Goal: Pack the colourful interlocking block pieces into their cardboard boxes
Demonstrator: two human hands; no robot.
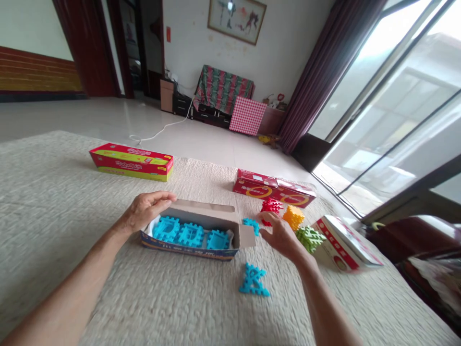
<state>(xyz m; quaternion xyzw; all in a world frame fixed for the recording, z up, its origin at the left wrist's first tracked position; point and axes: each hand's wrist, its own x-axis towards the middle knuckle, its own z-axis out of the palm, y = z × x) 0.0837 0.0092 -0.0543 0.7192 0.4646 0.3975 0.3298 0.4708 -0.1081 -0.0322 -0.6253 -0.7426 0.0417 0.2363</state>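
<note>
An opened long cardboard box [190,252] lies on the cream quilted cover, with several blue interlocking plastic pieces [190,235] inside. My left hand [146,209] grips the raised lid flap at the box's far left corner, thumb and fingers on either side. To the right, my right hand [283,233] hovers with thumb and fingers apart and nothing visible between them. Its fingertips are close to a loose blue piece [251,225] beyond the box's end flap and to a stack of red pieces [272,206]. Nearer me lies another blue piece [254,280], flat on the cover.
Yellow pieces [294,217] and green pieces [310,238] stand right of my right hand, beside a white-and-red box [347,245]. Farther off are a red-and-green carton [131,162] and a dark red carton [273,188]. The cover's far edge borders the tiled floor [201,139].
</note>
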